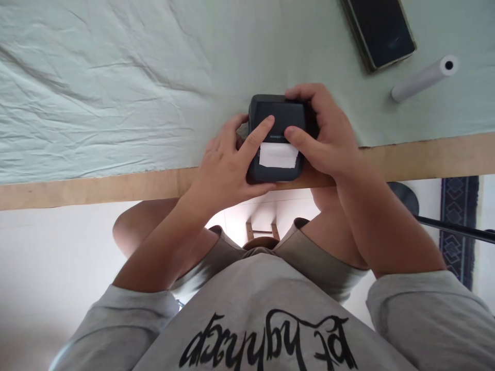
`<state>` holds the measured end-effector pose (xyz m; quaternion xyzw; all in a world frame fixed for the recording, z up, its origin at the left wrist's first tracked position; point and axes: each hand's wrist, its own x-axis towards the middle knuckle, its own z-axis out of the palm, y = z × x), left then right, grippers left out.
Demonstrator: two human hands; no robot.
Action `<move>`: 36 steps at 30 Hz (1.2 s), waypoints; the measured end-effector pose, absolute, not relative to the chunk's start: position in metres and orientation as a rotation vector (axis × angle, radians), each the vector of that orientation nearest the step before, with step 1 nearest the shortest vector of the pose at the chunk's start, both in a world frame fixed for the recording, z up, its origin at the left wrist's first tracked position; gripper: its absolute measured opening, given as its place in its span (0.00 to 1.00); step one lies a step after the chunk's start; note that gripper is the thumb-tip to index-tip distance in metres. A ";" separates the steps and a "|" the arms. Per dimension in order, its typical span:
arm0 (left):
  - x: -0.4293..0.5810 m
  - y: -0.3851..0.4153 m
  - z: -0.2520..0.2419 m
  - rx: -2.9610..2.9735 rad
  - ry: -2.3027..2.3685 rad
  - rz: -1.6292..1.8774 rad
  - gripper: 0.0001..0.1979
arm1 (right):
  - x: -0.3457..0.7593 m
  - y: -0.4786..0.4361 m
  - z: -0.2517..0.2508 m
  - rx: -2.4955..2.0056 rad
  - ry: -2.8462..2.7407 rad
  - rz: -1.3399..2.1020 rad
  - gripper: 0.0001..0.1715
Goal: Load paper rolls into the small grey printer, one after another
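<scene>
Both my hands grip a small dark receipt printer (278, 116) at the table's front edge. A short strip of white paper (279, 155) sticks out of the slot across its lid. My left hand (234, 159) wraps the left side, with one finger lying on the lid and the thumb along the near edge. On the right side, my right hand (328, 131) has its thumb on the lid near the printed lettering and its fingers round the far corner. The printer's underside and some of my left fingers are hidden.
A dark phone-like device (381, 33) lies at the back right. Near it is a white paper roll (421, 80) with a dark core hole. A wrinkled pale green cloth (116, 93) covers the table, whose wooden edge (96, 185) runs across in front of me.
</scene>
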<state>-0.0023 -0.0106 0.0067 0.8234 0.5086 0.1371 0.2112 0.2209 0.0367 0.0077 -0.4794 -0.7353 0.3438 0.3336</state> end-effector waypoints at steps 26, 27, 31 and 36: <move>-0.013 -0.014 0.001 2.234 1.480 0.466 0.49 | 0.235 0.025 0.004 -1.170 -1.971 1.058 0.43; -0.014 -0.012 0.002 2.233 1.479 0.479 0.48 | 0.236 0.025 0.003 -1.166 -1.975 1.035 0.44; -0.014 -0.010 0.004 2.234 1.496 0.522 0.51 | 0.238 0.027 -0.006 -1.181 -1.994 0.950 0.43; -0.014 -0.012 0.003 2.239 1.517 0.486 0.49 | 0.237 0.029 -0.014 -1.193 -1.959 0.905 0.43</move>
